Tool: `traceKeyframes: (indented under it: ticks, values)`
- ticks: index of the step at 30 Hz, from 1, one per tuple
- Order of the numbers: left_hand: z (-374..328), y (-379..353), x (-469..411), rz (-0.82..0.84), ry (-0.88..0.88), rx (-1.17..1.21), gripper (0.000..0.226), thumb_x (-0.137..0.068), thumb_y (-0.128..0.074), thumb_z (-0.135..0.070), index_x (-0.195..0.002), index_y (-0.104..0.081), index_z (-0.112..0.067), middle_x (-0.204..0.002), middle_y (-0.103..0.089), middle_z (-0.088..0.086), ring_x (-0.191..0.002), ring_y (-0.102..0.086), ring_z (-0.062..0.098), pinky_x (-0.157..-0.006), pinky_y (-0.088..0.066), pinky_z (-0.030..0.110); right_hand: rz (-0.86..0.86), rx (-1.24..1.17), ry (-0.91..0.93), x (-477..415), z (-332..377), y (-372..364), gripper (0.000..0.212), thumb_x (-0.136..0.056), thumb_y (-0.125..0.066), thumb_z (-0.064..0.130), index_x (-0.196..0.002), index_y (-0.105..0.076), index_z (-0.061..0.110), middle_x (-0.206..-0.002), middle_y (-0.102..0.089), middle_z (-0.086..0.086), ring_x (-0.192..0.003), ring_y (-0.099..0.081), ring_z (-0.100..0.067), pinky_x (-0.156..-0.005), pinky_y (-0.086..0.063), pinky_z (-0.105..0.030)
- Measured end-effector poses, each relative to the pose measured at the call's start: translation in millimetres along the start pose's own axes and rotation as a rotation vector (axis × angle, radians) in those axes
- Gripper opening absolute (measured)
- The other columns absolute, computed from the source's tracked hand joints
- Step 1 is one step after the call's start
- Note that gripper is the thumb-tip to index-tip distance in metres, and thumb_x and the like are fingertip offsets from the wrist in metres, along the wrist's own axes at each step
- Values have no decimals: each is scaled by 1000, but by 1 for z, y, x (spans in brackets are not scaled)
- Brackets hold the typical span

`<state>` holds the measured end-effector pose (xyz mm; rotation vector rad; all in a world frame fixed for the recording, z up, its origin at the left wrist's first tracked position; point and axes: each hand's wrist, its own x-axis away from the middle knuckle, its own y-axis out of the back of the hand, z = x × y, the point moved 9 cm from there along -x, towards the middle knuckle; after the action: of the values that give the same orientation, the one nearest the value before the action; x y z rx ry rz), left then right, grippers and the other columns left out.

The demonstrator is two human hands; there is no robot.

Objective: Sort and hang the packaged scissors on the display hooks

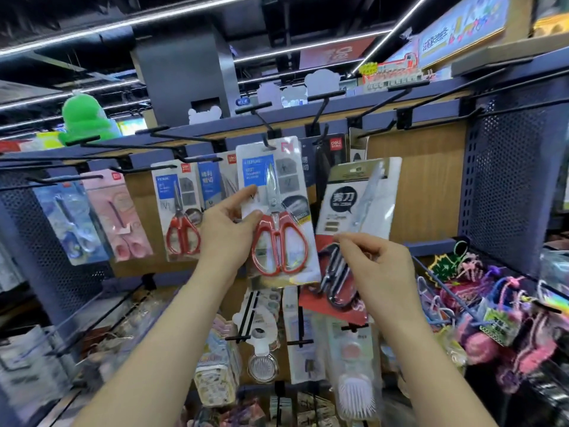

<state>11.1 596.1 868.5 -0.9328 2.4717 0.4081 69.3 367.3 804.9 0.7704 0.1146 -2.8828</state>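
My left hand [226,226] pinches the left edge of a red-handled scissors pack [278,211], whose hanging hole is at the tip of a black display hook [264,131]. My right hand [374,266] pinches a black-handled scissors pack [354,211] with a grey and red card, held just right of the red pack. More scissors packs hang to the left: a red-handled one [180,211], a pink one [120,214] and a blue one [69,217]. Behind the held packs hang further packs [335,149], partly hidden.
Several bare black hooks [378,106] jut out of the wooden back panel [431,186] along the top row. Blue perforated side panels [508,180] frame the bay. Below hang brushes and small packets [261,359]; colourful pink and purple hair accessories [477,303] fill the right.
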Motion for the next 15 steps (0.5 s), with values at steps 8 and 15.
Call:
traceKeyframes:
  ticks: [8, 15]
  values:
    - [32, -23, -45, -33, -37, -272, 46, -93, -62, -9, -134, -60, -30, -134, -60, -7, -112, -62, 14, -97, -51, 31, -10, 38, 41, 10, 0, 37, 47, -91, -63, 0, -120, -57, 36, -103, -54, 34, -75, -54, 23, -64, -39, 3]
    - [46, -28, -48, 6, 10, -468, 53, -96, -56, -14, -137, -48, -46, -135, -57, 0, -104, -63, 22, -91, -55, 43, 82, -49, -14, 19, -8, 40, 89, -86, -75, 15, -138, -25, 68, -153, -37, 20, -137, -47, -15, -110, -42, -52]
